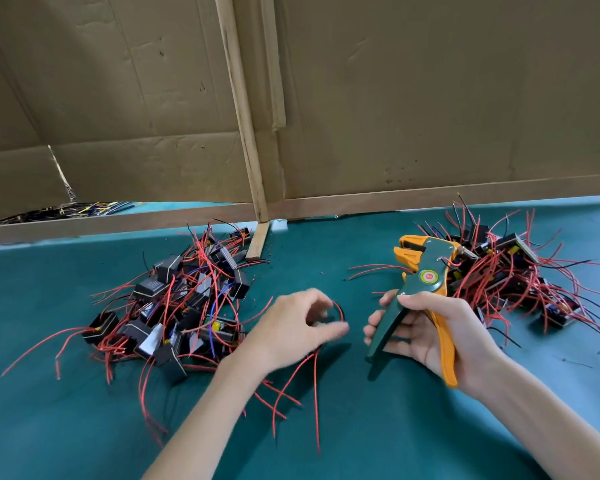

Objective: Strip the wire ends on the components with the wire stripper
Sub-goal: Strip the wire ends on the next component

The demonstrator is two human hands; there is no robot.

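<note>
right hand: wrapped round the wire stripper, handles apart
left hand: blurry, seems to pinch a red wire
tip: feed only the wire's end in, then squeeze

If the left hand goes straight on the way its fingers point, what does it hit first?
Pointing right, the left hand, pinching a red wire, would likely first meet fingertips of the right hand, curled round the green handle of the wire stripper; depth is unclear.

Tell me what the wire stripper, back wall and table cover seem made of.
The wire stripper: matte green and orange body, likely plastic; shiny bolt suggests metal. Back wall: creased dull-brown cardboard. Table cover: matte teal, probably felt or cloth.
</note>
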